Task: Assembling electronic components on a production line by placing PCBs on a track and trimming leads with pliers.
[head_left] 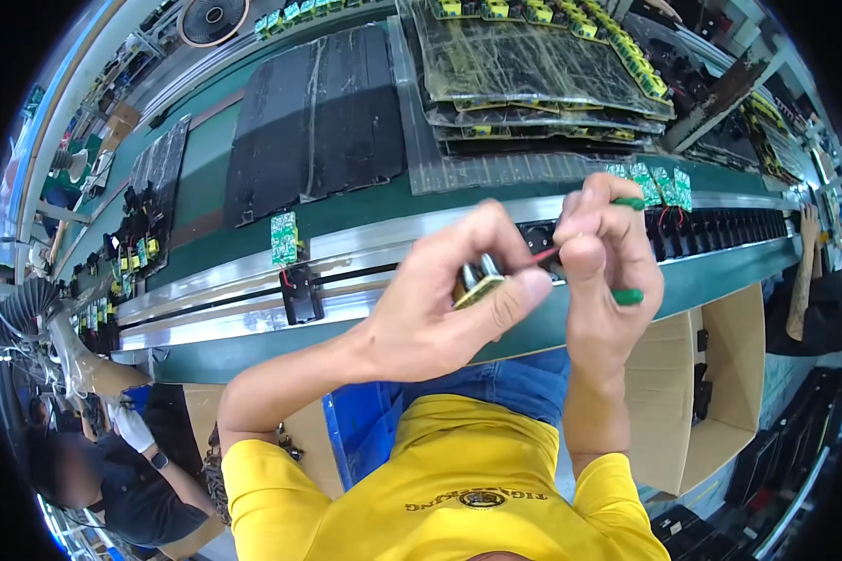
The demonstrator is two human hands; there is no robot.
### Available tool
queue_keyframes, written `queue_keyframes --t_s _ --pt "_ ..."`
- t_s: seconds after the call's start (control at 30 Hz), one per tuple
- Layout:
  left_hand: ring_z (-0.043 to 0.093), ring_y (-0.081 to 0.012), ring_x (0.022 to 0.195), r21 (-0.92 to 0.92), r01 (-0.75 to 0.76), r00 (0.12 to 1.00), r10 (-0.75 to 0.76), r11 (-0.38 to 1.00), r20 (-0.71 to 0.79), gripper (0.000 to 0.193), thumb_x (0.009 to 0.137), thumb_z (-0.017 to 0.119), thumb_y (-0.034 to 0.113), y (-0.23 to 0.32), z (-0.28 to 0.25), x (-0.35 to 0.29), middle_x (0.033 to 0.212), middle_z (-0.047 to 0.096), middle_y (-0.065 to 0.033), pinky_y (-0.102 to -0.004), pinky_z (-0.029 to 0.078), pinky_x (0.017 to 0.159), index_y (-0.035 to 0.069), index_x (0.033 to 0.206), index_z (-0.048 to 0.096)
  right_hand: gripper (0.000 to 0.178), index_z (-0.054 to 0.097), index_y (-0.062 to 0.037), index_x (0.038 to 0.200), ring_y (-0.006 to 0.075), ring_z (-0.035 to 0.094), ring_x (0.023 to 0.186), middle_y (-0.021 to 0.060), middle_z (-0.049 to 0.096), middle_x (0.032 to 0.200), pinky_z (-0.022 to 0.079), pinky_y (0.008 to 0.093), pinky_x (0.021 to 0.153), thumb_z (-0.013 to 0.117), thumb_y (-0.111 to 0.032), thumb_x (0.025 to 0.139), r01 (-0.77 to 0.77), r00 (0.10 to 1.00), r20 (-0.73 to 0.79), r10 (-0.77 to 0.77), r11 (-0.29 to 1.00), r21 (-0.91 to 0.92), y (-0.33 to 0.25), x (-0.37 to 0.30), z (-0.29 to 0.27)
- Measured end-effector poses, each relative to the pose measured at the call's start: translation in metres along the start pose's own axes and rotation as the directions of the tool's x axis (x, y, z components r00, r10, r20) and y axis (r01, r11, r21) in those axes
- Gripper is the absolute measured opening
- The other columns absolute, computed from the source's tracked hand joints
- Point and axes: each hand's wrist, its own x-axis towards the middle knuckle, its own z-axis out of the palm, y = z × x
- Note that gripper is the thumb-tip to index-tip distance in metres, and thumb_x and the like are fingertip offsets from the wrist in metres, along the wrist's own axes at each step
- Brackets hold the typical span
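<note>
Over conveyor belt [253, 309], small metal part [477, 279] in left hand [440, 299] grip, right hand [603, 252] adj.

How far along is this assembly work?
Done: a board-and-fan unit already sits on the conveyor. In hand: the left hand grips a small metal part; the right hand works a green-handled tool at its red wire. Left: black fans and green boards wait.

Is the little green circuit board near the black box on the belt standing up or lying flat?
Standing up. The small green circuit board rises on edge behind the small black box, its face showing, on the conveyor's metal rail.
</note>
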Motion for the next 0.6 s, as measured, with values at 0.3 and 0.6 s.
queue_keyframes --t_s 0.3,0.6 --pt "0.068 -0.0149 0.083 -0.052 0.082 0.949 -0.094 0.995 -0.300 0.015 0.111 0.076 0.013 0.038 -0.009 -0.027 0.094 0.077 -0.0098 -0.0281 0.058 0.068 -0.001 0.113 0.073 0.020 0.082 -0.0055 0.106 0.0217 0.058 0.104 0.0106 0.060 0.130 0.052 0.0361 0.091 0.089 -0.024 0.104 -0.016 0.993 0.117 -0.001 0.989 0.144 0.000 -0.013 0.012" --pt "0.063 -0.0126 0.080 0.684 0.258 0.957 -0.084 0.682 -0.277 0.008 0.098 0.081 0.007 -0.014 -0.074 -0.015 0.093 0.081 -0.0036 -0.0262 0.051 0.077 -0.001 0.098 0.079 0.026 0.090 -0.0094 0.110 0.0214 0.061 0.096 0.0049 0.068 0.122 0.055 0.0356 0.083 0.097 -0.016 0.085 0.308 0.893 0.447 0.044 0.664 -0.681 0.022 -0.051 0.005"
